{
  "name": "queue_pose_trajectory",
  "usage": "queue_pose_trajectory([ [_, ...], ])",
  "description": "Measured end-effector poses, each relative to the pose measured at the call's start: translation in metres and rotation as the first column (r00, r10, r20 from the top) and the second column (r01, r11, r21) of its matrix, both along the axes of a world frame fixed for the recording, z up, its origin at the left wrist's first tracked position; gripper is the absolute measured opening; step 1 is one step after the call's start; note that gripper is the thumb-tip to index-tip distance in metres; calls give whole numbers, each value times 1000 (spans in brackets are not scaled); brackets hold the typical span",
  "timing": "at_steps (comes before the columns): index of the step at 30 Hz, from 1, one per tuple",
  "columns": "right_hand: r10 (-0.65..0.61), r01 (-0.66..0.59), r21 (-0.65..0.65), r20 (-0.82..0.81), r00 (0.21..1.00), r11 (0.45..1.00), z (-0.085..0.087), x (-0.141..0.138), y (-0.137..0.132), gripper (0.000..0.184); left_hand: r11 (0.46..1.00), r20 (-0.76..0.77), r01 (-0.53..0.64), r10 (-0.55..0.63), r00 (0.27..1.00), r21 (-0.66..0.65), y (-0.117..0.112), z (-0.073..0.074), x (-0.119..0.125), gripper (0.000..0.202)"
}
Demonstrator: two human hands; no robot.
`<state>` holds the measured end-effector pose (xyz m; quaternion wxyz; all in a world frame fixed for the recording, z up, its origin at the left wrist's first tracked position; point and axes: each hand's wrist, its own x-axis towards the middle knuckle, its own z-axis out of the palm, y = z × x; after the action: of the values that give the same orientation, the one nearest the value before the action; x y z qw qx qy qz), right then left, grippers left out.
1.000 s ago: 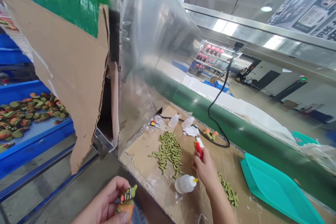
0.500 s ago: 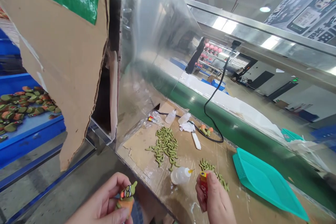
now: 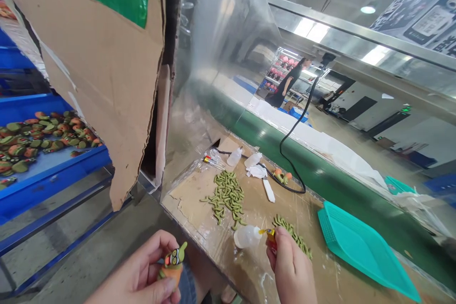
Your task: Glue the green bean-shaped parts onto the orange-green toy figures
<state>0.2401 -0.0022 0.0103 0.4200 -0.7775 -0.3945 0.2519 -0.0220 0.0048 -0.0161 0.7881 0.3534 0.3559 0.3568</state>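
My left hand (image 3: pixel 153 270) is closed around a small green-and-orange toy figure (image 3: pixel 174 266), which has glasses and a green piece sticking up from its head. My right hand (image 3: pixel 290 263) grips a small red-and-yellow object (image 3: pixel 271 237), its kind partly hidden by the fingers. Its top lies by the yellow tip of a clear squeeze bottle (image 3: pixel 247 236); I cannot tell whether they touch. Behind that bottle, a heap of small curved green pieces (image 3: pixel 228 194) lies on the cardboard-covered bench. A smaller pile of green pieces (image 3: pixel 292 235) sits just beyond my right hand.
A turquoise tray (image 3: pixel 366 251) lies at the right. Two more squeeze bottles (image 3: pixel 235 156), crumpled white tissue (image 3: pixel 256 171) and a black cable (image 3: pixel 281 147) are at the back. At left, a blue bin (image 3: pixel 53 166) holds many figure parts beyond a cardboard flap (image 3: pixel 107 71). A person (image 3: pixel 288 83) stands far off.
My right hand has moved the red-and-yellow object slightly up and left, closer to the bottle's yellow tip. The view has shifted a little, and a person has appeared in the background.
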Motion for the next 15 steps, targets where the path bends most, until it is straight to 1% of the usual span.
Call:
queue_pose_trajectory([
  [5,32,-30,-33,72,997,999,-3,5,0,53,999,-25,-34,35,999,5,-1,-11,-5,39],
  [10,57,-51,-43,153,987,998,-1,6,0,52,1000,-108,-13,15,994,20,-3,-21,-9,49],
  [12,58,-52,-41,177,983,998,0,5,0,51,1000,-111,-13,15,994,25,-3,-21,-8,50],
  [15,60,-53,-38,209,976,998,2,3,0,51,999,-108,-41,44,993,27,-4,-16,-5,51],
])
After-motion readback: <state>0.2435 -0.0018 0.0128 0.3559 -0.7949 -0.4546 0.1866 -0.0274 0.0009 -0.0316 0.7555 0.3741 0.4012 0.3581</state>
